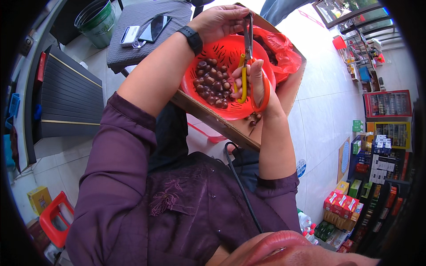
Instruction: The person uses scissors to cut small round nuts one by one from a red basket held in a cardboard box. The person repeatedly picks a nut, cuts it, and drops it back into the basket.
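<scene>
My right hand [254, 78] grips a pair of scissors [248, 43], one handle loop yellow and the other orange-red, with the blades pointing away from me. At the blade tips, the fingers of my left hand [229, 20] are pinched together; whatever they may hold is hidden. Both hands are above a red plastic colander [226, 50]. Brown chestnuts [213, 81] are heaped in its left part. The colander sits in a cardboard box [213, 111]. Beside it, a red plastic bag [288, 50] holds more dark chestnuts, and a few loose chestnuts [253, 123] lie in the box's near corner.
A grey padded seat [123, 20] at upper left bears a phone [155, 28] and a white device [130, 36]. Behind it stands a green bucket [98, 25]. A dark cable [238, 173] hangs down my front. Shelves of packaged goods [379, 166] line the right side.
</scene>
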The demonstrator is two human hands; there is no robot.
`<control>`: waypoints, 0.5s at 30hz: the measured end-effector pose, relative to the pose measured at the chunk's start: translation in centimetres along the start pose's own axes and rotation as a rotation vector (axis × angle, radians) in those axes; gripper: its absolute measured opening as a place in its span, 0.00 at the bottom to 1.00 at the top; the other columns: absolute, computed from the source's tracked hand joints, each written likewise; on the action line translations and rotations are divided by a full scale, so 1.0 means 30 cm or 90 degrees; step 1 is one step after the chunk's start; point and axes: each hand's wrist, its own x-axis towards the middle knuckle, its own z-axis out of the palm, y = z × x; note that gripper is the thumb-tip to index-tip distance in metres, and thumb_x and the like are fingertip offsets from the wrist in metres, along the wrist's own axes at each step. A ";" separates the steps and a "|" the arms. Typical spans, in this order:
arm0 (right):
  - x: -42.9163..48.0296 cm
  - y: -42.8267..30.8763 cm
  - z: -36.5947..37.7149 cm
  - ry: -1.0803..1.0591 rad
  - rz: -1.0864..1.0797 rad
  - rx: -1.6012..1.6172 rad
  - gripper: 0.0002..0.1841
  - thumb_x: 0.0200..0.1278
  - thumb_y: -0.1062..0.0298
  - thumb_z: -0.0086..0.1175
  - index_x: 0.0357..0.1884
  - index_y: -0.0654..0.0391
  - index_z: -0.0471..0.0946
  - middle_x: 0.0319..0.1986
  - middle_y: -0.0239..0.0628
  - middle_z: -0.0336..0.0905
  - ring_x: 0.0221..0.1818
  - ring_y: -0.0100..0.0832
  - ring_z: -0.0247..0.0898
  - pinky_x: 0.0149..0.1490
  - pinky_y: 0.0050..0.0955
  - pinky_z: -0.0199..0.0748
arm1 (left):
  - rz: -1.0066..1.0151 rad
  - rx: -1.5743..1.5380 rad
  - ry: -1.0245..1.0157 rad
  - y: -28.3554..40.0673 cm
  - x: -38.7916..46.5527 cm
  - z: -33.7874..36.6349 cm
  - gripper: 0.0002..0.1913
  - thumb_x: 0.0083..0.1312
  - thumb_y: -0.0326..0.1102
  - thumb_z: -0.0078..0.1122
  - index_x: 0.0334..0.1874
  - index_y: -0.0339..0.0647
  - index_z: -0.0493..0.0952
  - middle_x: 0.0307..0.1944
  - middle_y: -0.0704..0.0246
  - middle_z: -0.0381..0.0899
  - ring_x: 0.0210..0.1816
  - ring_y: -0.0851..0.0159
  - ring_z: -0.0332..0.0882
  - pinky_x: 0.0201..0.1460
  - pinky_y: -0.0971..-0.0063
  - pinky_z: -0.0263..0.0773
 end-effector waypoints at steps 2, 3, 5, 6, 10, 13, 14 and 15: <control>0.002 0.001 0.000 -0.006 -0.006 0.007 0.51 0.45 0.13 0.31 0.36 0.63 0.72 0.23 0.31 0.67 0.24 0.23 0.69 0.33 0.22 0.76 | 0.008 0.010 0.004 -0.001 0.002 -0.002 0.15 0.69 0.36 0.56 0.52 0.33 0.76 0.43 0.67 0.80 0.46 0.69 0.79 0.55 0.74 0.74; 0.003 0.002 -0.001 -0.006 -0.006 0.010 0.51 0.45 0.13 0.31 0.36 0.63 0.72 0.23 0.31 0.67 0.24 0.23 0.69 0.33 0.22 0.76 | 0.011 0.015 0.005 0.000 0.004 -0.004 0.15 0.69 0.36 0.56 0.52 0.33 0.76 0.42 0.67 0.80 0.45 0.69 0.79 0.55 0.74 0.74; 0.004 0.002 -0.001 -0.004 -0.002 0.007 0.51 0.45 0.13 0.32 0.36 0.63 0.72 0.22 0.31 0.67 0.24 0.23 0.69 0.33 0.22 0.76 | 0.015 0.028 0.008 -0.002 0.005 -0.005 0.15 0.69 0.36 0.56 0.52 0.33 0.76 0.42 0.67 0.80 0.45 0.70 0.80 0.55 0.75 0.75; 0.005 0.002 0.000 -0.003 -0.002 0.007 0.51 0.45 0.13 0.31 0.36 0.63 0.72 0.22 0.30 0.67 0.24 0.23 0.69 0.33 0.22 0.75 | 0.017 0.035 0.010 -0.002 0.006 -0.006 0.15 0.69 0.36 0.56 0.52 0.33 0.76 0.42 0.67 0.80 0.45 0.70 0.80 0.55 0.75 0.75; 0.002 -0.001 0.001 -0.008 0.003 0.000 0.52 0.44 0.12 0.29 0.35 0.62 0.72 0.22 0.30 0.67 0.23 0.24 0.70 0.33 0.21 0.74 | 0.017 0.033 0.017 -0.009 0.007 -0.002 0.15 0.69 0.36 0.56 0.52 0.33 0.76 0.42 0.67 0.80 0.45 0.70 0.80 0.55 0.75 0.75; -0.002 -0.003 0.001 -0.013 0.002 0.005 0.52 0.44 0.12 0.28 0.35 0.62 0.73 0.22 0.30 0.67 0.23 0.24 0.70 0.33 0.21 0.74 | 0.024 0.034 0.005 -0.015 0.005 0.003 0.15 0.69 0.36 0.57 0.52 0.34 0.76 0.43 0.67 0.80 0.45 0.70 0.79 0.55 0.75 0.75; -0.003 -0.003 0.001 -0.014 -0.005 0.002 0.52 0.44 0.12 0.27 0.35 0.61 0.73 0.22 0.30 0.67 0.23 0.24 0.70 0.33 0.21 0.74 | 0.025 0.027 0.001 -0.014 0.004 0.003 0.15 0.69 0.36 0.57 0.52 0.34 0.76 0.43 0.67 0.80 0.46 0.70 0.79 0.55 0.75 0.75; -0.004 -0.004 0.001 -0.013 -0.003 0.006 0.52 0.45 0.12 0.27 0.35 0.62 0.73 0.22 0.30 0.67 0.23 0.24 0.70 0.33 0.21 0.74 | 0.026 0.017 -0.012 -0.014 0.004 0.003 0.15 0.69 0.36 0.57 0.52 0.34 0.76 0.43 0.67 0.80 0.46 0.70 0.79 0.55 0.75 0.75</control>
